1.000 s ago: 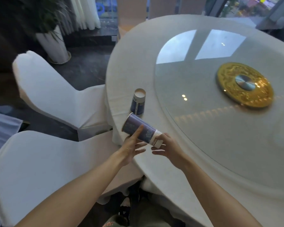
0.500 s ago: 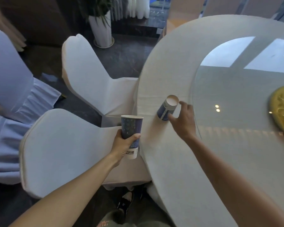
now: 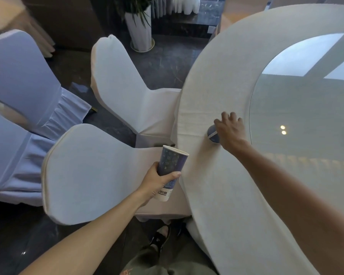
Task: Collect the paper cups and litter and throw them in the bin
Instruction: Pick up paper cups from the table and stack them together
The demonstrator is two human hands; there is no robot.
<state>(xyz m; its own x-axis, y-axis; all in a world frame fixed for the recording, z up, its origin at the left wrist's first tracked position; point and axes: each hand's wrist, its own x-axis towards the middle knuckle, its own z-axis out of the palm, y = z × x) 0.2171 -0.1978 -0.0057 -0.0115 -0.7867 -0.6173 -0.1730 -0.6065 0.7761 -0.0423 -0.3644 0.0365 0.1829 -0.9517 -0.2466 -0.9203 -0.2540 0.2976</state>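
My left hand [image 3: 158, 180] grips a tall blue paper cup [image 3: 170, 171] upright, off the left edge of the round table [image 3: 216, 92], above a chair seat. A second, smaller blue paper cup [image 3: 212, 134] lies on the white tablecloth near the table's left edge. My right hand [image 3: 229, 131] covers it from the right, fingers spread over its top, so most of the cup is hidden; only its lower end shows. Whether the fingers have closed around it I cannot tell. No bin is in view.
A glass turntable [image 3: 306, 120] covers the table's middle. Two white-covered chairs [image 3: 125, 84] [image 3: 91, 171] stand at the table's left edge, and bluish-covered chairs [image 3: 22, 80] further left. A potted plant in a white vase [image 3: 140, 30] stands on the dark floor behind.
My left hand took the tall cup off the table and holds it upright beside the edge. My right hand reached forward and came down over the small cup. The view swung left.
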